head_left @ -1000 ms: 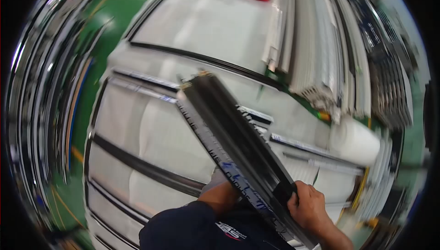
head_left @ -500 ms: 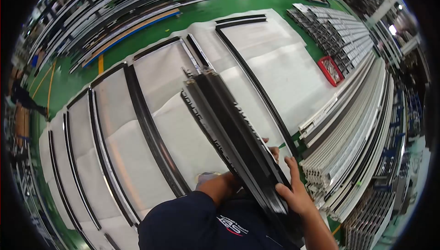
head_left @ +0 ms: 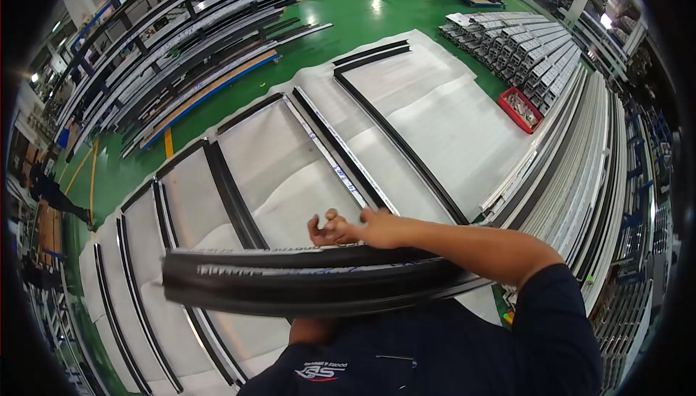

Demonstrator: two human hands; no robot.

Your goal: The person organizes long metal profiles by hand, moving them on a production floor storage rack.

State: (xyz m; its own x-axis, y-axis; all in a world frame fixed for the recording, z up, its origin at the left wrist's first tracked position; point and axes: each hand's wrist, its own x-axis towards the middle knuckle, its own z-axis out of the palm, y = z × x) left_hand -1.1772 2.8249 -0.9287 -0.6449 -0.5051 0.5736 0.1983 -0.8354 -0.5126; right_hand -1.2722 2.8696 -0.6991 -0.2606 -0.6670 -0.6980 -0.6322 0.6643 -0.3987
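A dark bundle of long metal profiles (head_left: 312, 283) lies crosswise in front of my chest, its left end blurred by motion. My left forearm passes beneath it; the curled fingers at its far edge look like those of my left hand (head_left: 331, 229), which supports it from below. Reaching over the top from the right, my right hand (head_left: 378, 228) grips the far edge, close beside those fingers. Its fingertips are partly hidden. Beyond the bundle, a black-and-silver profile (head_left: 344, 153) and another black profile (head_left: 235, 196) lie on a white sheet (head_left: 449, 120).
More dark profiles (head_left: 399, 131) are spaced across the sheet. To the right are stacked pale profiles (head_left: 551, 157) and a red bin (head_left: 520, 111) of small parts. A loaded rack (head_left: 196, 40) stands at the back left on the green floor (head_left: 348, 11). A person (head_left: 58, 193) is at far left.
The bundle has swung from pointing away from me to lying crosswise, its far end going left. My right hand has moved left, across the bundle's top.
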